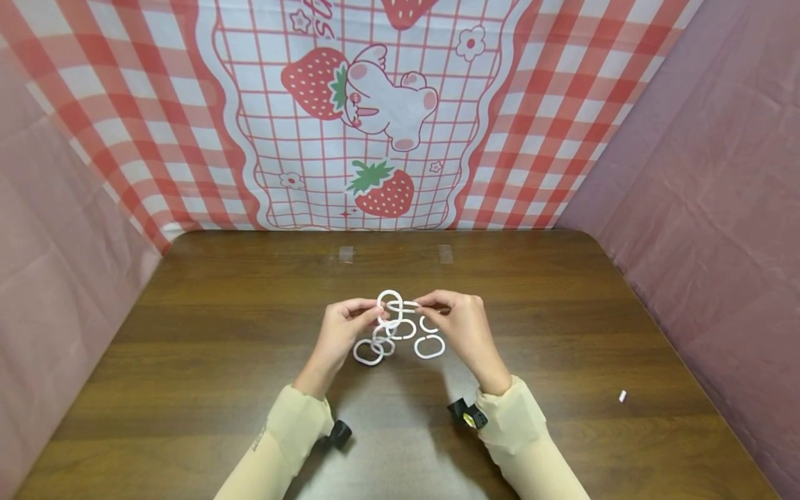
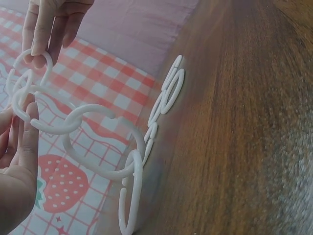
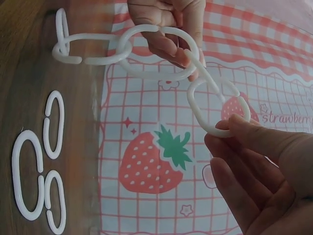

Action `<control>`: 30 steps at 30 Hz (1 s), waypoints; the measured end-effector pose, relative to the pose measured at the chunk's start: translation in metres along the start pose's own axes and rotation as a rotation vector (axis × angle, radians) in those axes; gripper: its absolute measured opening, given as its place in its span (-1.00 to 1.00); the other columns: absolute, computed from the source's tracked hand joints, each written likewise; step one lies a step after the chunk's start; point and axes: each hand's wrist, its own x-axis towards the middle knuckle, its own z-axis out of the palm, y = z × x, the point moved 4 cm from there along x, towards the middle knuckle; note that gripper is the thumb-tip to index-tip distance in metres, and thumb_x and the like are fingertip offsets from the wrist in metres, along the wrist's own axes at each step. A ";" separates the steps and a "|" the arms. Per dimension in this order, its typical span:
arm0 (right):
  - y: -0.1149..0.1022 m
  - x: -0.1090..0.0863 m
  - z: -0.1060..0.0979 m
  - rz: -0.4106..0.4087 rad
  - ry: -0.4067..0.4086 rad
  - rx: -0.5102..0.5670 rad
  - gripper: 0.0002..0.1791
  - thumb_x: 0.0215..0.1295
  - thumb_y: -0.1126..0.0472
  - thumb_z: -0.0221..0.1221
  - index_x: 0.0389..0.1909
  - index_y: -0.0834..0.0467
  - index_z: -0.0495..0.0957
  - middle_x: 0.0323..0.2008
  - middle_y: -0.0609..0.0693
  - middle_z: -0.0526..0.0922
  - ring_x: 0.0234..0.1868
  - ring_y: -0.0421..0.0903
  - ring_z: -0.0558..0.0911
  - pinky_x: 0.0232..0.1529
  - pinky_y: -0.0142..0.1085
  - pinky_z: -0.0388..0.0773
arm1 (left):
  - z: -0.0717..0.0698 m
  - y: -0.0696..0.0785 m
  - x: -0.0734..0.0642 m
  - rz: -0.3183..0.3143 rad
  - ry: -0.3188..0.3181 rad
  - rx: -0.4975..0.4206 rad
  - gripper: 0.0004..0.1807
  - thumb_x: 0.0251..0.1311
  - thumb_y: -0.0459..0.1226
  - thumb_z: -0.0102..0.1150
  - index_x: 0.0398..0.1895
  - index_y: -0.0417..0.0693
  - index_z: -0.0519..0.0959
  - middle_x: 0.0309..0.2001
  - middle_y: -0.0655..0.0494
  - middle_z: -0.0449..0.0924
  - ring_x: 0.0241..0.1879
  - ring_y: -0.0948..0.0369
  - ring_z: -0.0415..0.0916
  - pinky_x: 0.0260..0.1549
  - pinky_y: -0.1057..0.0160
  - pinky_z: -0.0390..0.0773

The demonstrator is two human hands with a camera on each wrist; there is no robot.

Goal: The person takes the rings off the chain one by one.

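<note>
In the head view both hands are raised above the table, close together over white plastic chain links. My left hand [image 1: 334, 333] pinches a link at the upper end of a short chain [image 2: 100, 169]. Several joined links hang from it toward the table. Between thumb and fingers, my right hand [image 1: 467, 333] holds another open-sided link [image 3: 192, 108]. It passes through the link at the left fingertips, as the wrist views show. Three loose links lie on the tabletop; one loose link [image 3: 16, 171] touches or nearly touches its neighbour.
The brown wooden table [image 1: 187, 389] has a small white piece [image 1: 622, 396] at its right side. Two bits of clear tape [image 1: 346, 255] are near the back edge. A strawberry-print cloth [image 1: 300, 139] hangs behind, with pink curtains [image 1: 706, 153] on both sides.
</note>
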 end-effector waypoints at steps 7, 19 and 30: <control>-0.002 -0.002 0.002 -0.076 0.010 -0.112 -0.91 0.04 0.32 0.40 -0.42 0.09 0.76 -0.43 -0.03 0.78 -0.43 -0.17 0.72 -0.42 -0.29 0.66 | 0.001 0.002 -0.001 0.020 -0.004 -0.023 -0.71 0.18 -0.56 0.14 -0.06 -0.68 0.48 -0.50 0.23 0.70 -0.43 0.36 0.66 -0.35 0.44 0.70; -0.005 -0.006 0.005 -0.202 0.085 -0.284 -0.86 -0.07 0.33 0.44 -0.44 0.06 0.76 -0.42 -0.06 0.78 -0.41 -0.10 0.75 -0.41 -0.17 0.62 | 0.002 0.001 -0.002 0.045 -0.006 -0.046 -0.70 0.17 -0.58 0.14 -0.06 -0.70 0.45 -0.48 0.25 0.71 -0.42 0.36 0.66 -0.32 0.42 0.71; -0.006 -0.009 0.005 -0.243 0.120 -0.402 -0.84 -0.11 0.30 0.45 -0.46 0.01 0.75 -0.45 -0.10 0.77 -0.47 -0.09 0.73 -0.54 -0.15 0.58 | 0.000 0.001 -0.001 0.055 0.001 -0.038 -0.71 0.17 -0.58 0.14 -0.07 -0.67 0.48 -0.47 0.23 0.72 -0.43 0.35 0.67 -0.36 0.41 0.71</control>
